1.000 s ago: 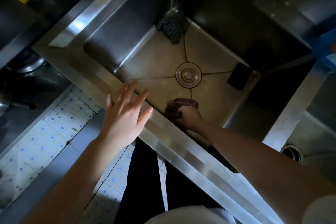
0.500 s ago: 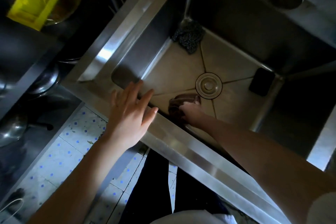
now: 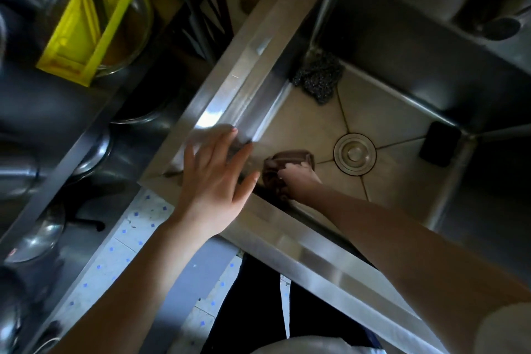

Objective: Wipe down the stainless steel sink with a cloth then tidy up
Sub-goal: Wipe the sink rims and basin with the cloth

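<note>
The stainless steel sink (image 3: 313, 253) fills the middle of the head view, with a round drain (image 3: 354, 153) in its floor. My right hand (image 3: 297, 182) is down inside the basin by the near wall, shut on a brown cloth (image 3: 283, 162) that presses on the sink floor left of the drain. My left hand (image 3: 214, 181) hovers with fingers spread over the sink's near-left corner rim and holds nothing. Part of the cloth is hidden under my right hand.
A steel wool scrubber (image 3: 317, 80) lies in the far left corner of the basin. A black sponge (image 3: 439, 148) leans at the right wall. A faucet spout (image 3: 500, 27) hangs at upper right. A yellow holder (image 3: 92, 11) and metal bowls (image 3: 37, 236) sit left of the sink.
The view has shifted left and closer. My right hand has slid the cloth leftward along the near wall, and my left hand has moved forward over the corner rim.
</note>
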Demonstrator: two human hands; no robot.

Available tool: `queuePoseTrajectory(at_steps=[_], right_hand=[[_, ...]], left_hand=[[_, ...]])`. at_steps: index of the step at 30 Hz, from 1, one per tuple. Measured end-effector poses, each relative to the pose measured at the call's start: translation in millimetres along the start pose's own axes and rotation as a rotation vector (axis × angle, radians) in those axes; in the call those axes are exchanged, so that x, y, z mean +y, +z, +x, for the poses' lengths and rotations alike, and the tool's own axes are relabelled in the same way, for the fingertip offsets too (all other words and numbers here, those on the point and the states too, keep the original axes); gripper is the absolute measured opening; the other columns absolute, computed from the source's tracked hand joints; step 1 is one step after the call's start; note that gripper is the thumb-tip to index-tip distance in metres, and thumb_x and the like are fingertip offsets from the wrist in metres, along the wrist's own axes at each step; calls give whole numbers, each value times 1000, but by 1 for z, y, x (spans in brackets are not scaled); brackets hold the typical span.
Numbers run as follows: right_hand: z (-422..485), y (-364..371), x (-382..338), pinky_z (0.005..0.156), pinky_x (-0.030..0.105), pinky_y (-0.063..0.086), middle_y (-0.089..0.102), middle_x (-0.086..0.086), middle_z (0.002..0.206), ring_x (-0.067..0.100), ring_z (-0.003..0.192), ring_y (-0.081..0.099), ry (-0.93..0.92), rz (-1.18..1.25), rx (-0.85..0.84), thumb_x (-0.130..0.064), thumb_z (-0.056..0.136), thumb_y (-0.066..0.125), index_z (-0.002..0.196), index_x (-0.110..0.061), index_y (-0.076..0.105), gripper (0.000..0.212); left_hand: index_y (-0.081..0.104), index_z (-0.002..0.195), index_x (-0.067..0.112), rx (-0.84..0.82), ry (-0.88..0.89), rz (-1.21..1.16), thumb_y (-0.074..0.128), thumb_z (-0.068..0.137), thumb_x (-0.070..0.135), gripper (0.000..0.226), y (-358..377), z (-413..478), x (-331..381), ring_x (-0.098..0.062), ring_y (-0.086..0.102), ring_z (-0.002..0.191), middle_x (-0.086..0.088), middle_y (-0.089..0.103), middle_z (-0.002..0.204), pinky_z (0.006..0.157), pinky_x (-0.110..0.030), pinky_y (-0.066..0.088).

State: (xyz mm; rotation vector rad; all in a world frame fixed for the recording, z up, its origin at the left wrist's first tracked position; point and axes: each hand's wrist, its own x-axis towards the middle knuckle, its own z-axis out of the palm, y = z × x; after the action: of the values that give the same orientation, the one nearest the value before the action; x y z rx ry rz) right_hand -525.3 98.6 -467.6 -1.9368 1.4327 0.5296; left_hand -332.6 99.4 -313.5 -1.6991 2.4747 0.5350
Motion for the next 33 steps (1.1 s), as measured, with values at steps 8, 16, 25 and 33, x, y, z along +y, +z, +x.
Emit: queuePoseTrajectory(at_steps=[8,16,25,33], right_hand=[[27,1,-20,103,44,35,56,12,124,31,111,56,-34,-135,25,-24,89,57,120,-16,57,32],[36,-2,-10,111,53,22,45,5,135,30,122,48,71,-100,99,-25,85,59,129,-23,48,45],[36,-21,41,109,46,26,29,0,154,27,134,39,295,76,166,-18,89,52,136,-29,45,48],[23,-35,120,112,45,25,37,0,150,28,130,43,461,176,242,-12,88,47,132,-30,50,47]], left_hand=[[50,132,18,81,64,-48,37,91,41,49,-8,21,-16,-29,28,138,-11,37,147,107,-51,19],[52,132,13,141,209,56,51,89,36,49,-20,65,-8,-31,39,133,-12,43,144,104,-52,26],[39,142,17,92,254,122,49,91,38,56,-29,119,10,-26,24,141,-9,26,154,112,-52,12],[44,138,15,95,247,170,45,88,40,57,-27,151,20,-33,31,138,-17,29,151,107,-53,21]])
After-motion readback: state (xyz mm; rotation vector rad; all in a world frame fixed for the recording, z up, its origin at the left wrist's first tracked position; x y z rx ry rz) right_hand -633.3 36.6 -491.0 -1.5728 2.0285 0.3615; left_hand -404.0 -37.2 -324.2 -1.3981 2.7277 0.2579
